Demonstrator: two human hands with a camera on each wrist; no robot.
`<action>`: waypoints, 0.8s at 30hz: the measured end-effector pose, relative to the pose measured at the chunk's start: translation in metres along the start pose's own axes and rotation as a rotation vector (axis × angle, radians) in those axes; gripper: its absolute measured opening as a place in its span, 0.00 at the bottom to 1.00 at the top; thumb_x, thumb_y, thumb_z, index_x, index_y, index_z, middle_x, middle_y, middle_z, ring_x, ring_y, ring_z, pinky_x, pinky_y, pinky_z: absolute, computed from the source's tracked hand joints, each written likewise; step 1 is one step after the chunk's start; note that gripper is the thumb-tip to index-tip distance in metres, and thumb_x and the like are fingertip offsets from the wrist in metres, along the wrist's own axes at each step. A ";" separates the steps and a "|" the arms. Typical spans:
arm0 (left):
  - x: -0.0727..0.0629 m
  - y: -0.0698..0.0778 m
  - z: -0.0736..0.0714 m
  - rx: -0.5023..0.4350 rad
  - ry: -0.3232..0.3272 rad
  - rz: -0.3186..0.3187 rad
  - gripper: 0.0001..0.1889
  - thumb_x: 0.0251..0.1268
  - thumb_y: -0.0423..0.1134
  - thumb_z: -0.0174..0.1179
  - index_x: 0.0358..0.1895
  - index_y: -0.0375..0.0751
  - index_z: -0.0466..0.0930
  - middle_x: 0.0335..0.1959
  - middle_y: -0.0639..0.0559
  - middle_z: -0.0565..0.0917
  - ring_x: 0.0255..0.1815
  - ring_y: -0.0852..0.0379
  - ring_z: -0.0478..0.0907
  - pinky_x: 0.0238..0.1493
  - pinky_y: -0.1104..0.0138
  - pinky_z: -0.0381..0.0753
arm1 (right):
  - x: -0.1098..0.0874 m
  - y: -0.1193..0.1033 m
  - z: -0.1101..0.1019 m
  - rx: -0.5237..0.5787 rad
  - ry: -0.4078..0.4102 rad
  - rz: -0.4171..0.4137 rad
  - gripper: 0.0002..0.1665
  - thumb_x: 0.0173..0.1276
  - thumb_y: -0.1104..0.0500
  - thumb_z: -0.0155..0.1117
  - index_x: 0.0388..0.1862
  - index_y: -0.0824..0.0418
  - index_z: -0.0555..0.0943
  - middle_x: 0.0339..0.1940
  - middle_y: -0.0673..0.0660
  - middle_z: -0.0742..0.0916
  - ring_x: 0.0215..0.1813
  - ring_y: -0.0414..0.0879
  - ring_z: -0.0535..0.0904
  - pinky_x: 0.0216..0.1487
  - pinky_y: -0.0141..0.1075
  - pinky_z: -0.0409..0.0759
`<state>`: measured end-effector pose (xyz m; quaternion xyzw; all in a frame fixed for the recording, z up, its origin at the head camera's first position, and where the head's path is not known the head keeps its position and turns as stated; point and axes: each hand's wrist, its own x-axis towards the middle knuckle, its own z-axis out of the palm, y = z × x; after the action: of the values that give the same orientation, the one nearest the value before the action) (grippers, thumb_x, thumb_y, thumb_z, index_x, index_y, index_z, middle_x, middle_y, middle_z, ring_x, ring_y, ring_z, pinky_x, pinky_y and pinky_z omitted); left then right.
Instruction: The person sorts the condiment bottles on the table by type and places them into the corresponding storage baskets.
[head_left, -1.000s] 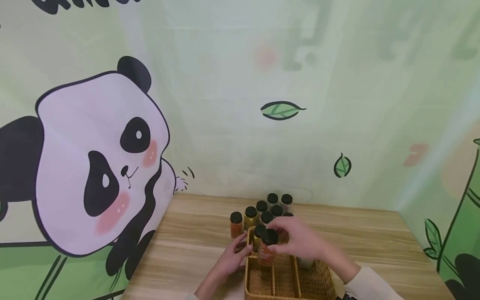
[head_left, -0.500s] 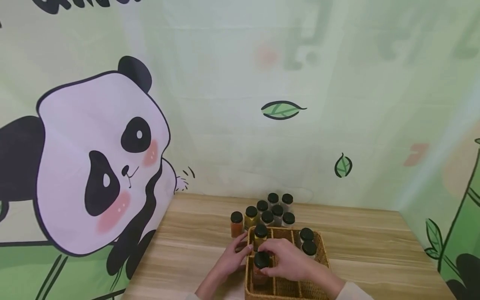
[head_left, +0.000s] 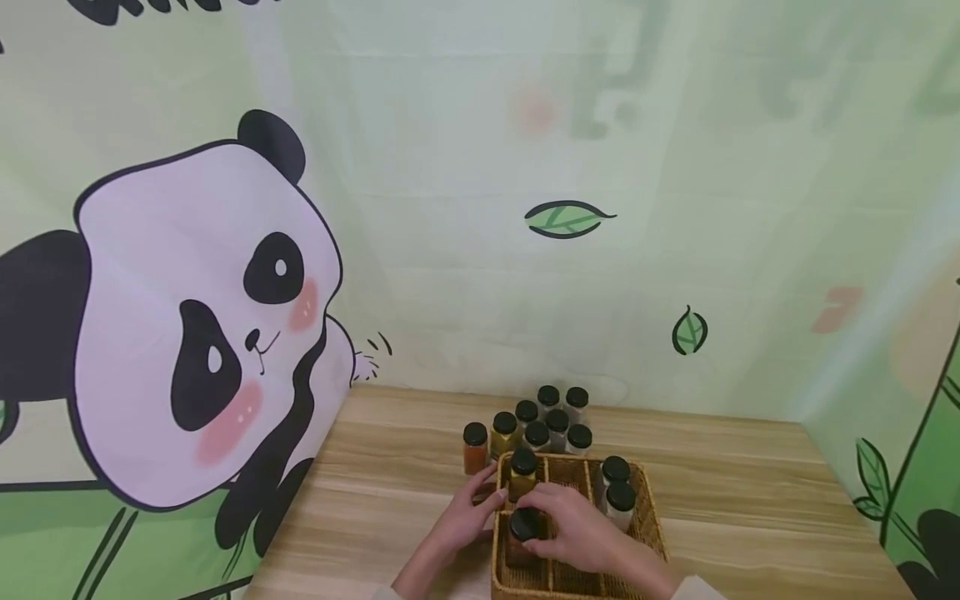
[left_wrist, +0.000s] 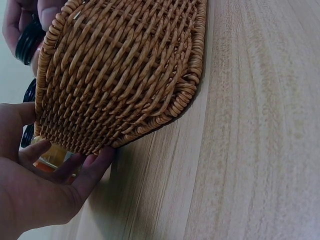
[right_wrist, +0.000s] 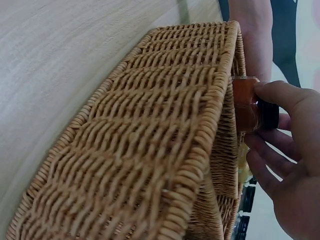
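A spice jar with a black lid and red-orange contents stands partly inside the front left compartment of a wicker basket. My right hand pinches this jar near its lid, thumb on one side and fingers on the other. At the basket's left side, my left hand rests its fingers against the outer wall, with the thumb up at the rim. A jar with yellow contents sits in the compartment behind. Two pale jars, one with its lid at the front, stand in the right compartment.
Behind the basket, several black-lidded jars stand close together on the wooden table. An orange jar and a yellow one are at the left of that group. A panda-printed backdrop rises behind the table.
My right hand has carried the red-orange jar forward and down, from above the basket into its front left compartment. The left hand has stayed at the basket's side.
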<state>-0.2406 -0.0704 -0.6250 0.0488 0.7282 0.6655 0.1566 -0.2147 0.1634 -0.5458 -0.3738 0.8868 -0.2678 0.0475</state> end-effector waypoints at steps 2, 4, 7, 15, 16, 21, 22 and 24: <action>0.000 0.001 0.000 -0.001 0.002 0.001 0.36 0.82 0.49 0.60 0.84 0.43 0.59 0.73 0.29 0.70 0.71 0.30 0.72 0.53 0.43 0.87 | 0.001 0.001 0.002 -0.018 0.006 0.006 0.23 0.68 0.50 0.79 0.59 0.52 0.85 0.51 0.45 0.86 0.54 0.40 0.81 0.56 0.43 0.84; -0.001 0.002 0.000 -0.004 0.003 0.001 0.36 0.81 0.50 0.60 0.84 0.43 0.59 0.72 0.29 0.71 0.70 0.31 0.72 0.53 0.43 0.87 | 0.002 0.002 0.004 -0.033 0.009 0.012 0.23 0.67 0.49 0.79 0.59 0.52 0.86 0.51 0.45 0.85 0.53 0.39 0.80 0.55 0.42 0.84; -0.002 0.003 0.000 -0.013 0.003 -0.003 0.36 0.81 0.51 0.61 0.84 0.44 0.60 0.72 0.30 0.71 0.70 0.32 0.73 0.53 0.43 0.87 | 0.002 0.002 0.006 -0.037 0.011 0.018 0.23 0.67 0.49 0.80 0.58 0.52 0.86 0.51 0.45 0.85 0.53 0.38 0.80 0.54 0.40 0.85; -0.001 0.002 0.002 -0.019 -0.003 0.000 0.36 0.80 0.51 0.61 0.84 0.44 0.60 0.73 0.30 0.71 0.71 0.32 0.72 0.53 0.43 0.87 | 0.001 0.001 0.009 -0.070 0.026 0.029 0.23 0.68 0.50 0.79 0.58 0.53 0.86 0.51 0.46 0.85 0.52 0.38 0.79 0.52 0.39 0.84; 0.000 0.002 0.001 -0.018 -0.005 0.003 0.36 0.81 0.51 0.61 0.84 0.43 0.60 0.73 0.30 0.71 0.70 0.32 0.72 0.53 0.43 0.87 | 0.001 0.001 0.009 -0.072 0.027 0.031 0.22 0.68 0.50 0.79 0.58 0.53 0.86 0.51 0.46 0.85 0.52 0.39 0.78 0.52 0.39 0.84; 0.000 0.001 0.001 -0.013 -0.003 0.008 0.36 0.82 0.50 0.60 0.84 0.43 0.59 0.73 0.29 0.71 0.70 0.31 0.72 0.53 0.43 0.87 | -0.001 0.003 0.013 -0.039 0.055 0.026 0.22 0.69 0.50 0.79 0.59 0.51 0.85 0.49 0.43 0.83 0.51 0.38 0.76 0.52 0.38 0.83; 0.000 0.001 0.001 -0.013 -0.002 0.007 0.36 0.82 0.50 0.60 0.84 0.43 0.59 0.72 0.29 0.71 0.70 0.31 0.72 0.53 0.43 0.87 | -0.001 0.004 0.014 -0.026 0.061 0.027 0.22 0.69 0.50 0.78 0.59 0.50 0.85 0.49 0.43 0.83 0.51 0.38 0.76 0.51 0.38 0.82; 0.000 0.001 0.001 -0.011 0.001 0.004 0.36 0.82 0.50 0.60 0.84 0.43 0.60 0.72 0.30 0.71 0.71 0.32 0.72 0.54 0.43 0.87 | -0.003 0.006 0.016 0.004 0.072 0.029 0.22 0.69 0.50 0.78 0.60 0.49 0.85 0.49 0.42 0.83 0.51 0.38 0.75 0.51 0.38 0.81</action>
<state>-0.2405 -0.0694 -0.6242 0.0489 0.7243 0.6700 0.1554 -0.2121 0.1616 -0.5631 -0.3510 0.8926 -0.2820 0.0202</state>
